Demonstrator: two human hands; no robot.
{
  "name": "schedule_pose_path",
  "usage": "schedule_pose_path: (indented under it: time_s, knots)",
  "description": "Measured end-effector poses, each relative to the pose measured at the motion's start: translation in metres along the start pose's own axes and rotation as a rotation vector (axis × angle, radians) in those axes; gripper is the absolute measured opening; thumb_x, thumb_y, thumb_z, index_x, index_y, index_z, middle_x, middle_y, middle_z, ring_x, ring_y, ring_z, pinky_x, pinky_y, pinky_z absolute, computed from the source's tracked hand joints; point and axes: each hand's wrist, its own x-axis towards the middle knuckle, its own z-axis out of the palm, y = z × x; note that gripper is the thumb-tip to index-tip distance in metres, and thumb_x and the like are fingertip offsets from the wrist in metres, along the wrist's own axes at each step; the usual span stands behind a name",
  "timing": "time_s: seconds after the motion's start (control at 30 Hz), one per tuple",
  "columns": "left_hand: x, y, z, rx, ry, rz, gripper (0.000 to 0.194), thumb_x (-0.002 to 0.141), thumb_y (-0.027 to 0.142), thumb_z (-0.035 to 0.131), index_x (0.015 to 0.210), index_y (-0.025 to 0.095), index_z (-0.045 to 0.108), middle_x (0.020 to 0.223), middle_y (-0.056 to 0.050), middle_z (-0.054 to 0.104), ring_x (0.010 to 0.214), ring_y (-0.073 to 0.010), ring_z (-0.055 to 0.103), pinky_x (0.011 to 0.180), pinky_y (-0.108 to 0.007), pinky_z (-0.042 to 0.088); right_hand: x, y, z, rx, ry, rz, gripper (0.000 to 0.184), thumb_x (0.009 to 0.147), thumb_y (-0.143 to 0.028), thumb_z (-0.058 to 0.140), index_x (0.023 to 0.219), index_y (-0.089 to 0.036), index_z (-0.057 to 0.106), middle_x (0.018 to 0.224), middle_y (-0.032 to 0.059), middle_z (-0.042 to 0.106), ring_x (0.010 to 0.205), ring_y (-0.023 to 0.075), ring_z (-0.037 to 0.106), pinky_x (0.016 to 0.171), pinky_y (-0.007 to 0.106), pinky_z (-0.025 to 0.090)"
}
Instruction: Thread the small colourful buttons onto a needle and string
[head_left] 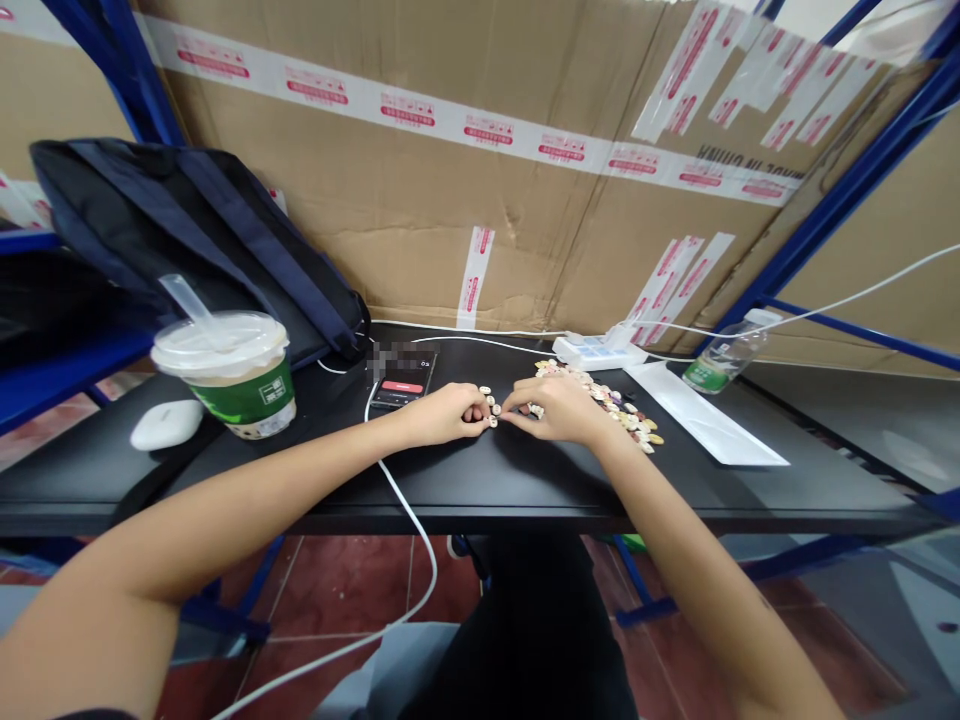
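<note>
A short column of small, round, cream button-like pieces [486, 391] with dark marks lies on the black table, between my two hands. My left hand [454, 414] rests at the left of the column, its fingers curled closed and its thumb tip by the nearest piece. From the right, my right hand [559, 408] reaches in with thumb and forefinger pinched together beside the same pieces. Whatever either hand holds is too small or hidden to make out. Behind and right of my right hand spreads a pile of mixed cream, yellow, brown and dark pieces [626, 415].
A phone [405, 380], a lidded cup with a straw [240, 385], a white earbud case [166, 425] and a backpack [202, 230] are at the left. To the right are a power strip [596, 352], white packet [701, 415] and bottle [727, 355]. A white cable [409, 510] crosses the table edge.
</note>
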Motion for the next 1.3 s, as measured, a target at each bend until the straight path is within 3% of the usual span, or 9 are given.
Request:
schedule_pose_path:
  time_s: [0.23, 0.37, 0.57, 1.3]
  knots:
    - [-0.002, -0.003, 0.003, 0.125, 0.093, -0.097, 0.007, 0.079, 0.018, 0.061, 0.085, 0.015, 0.063, 0.084, -0.004, 0.059, 0.074, -0.0164, 0.058, 0.071, -0.028, 0.049, -0.006, 0.007, 0.000, -0.027, 0.044, 0.079, 0.015, 0.088, -0.029, 0.060, 0.085, -0.025, 0.074, 0.082, -0.0006, 0.073, 0.072, 0.0141, 0.062, 0.064, 0.026, 0.033]
    - [-0.002, -0.005, 0.004, 0.139, 0.088, -0.090, 0.013, 0.083, 0.015, 0.056, 0.095, 0.015, 0.060, 0.090, -0.005, 0.057, 0.077, -0.0164, 0.056, 0.074, -0.030, 0.049, -0.015, 0.021, -0.002, -0.024, 0.105, 0.138, 0.014, 0.086, -0.029, 0.061, 0.083, -0.024, 0.074, 0.077, -0.0005, 0.072, 0.071, 0.0147, 0.062, 0.065, 0.026, 0.037]
    - [-0.004, -0.003, 0.003, 0.136, 0.068, -0.070, 0.009, 0.087, 0.015, 0.050, 0.087, 0.017, 0.059, 0.091, -0.005, 0.055, 0.076, -0.0152, 0.056, 0.077, -0.030, 0.049, -0.029, 0.036, -0.003, -0.051, 0.130, 0.219, 0.013, 0.084, -0.032, 0.064, 0.082, -0.026, 0.075, 0.085, -0.0007, 0.075, 0.073, 0.0164, 0.065, 0.062, 0.026, 0.039]
    - [-0.006, 0.006, 0.003, 0.148, 0.095, -0.006, 0.011, 0.090, 0.023, 0.051, 0.087, 0.018, 0.060, 0.091, -0.004, 0.057, 0.080, -0.0160, 0.058, 0.075, -0.028, 0.048, -0.028, 0.032, 0.001, -0.056, 0.088, 0.261, 0.011, 0.082, -0.032, 0.065, 0.082, -0.026, 0.075, 0.074, -0.0011, 0.072, 0.068, 0.0162, 0.063, 0.066, 0.027, 0.041]
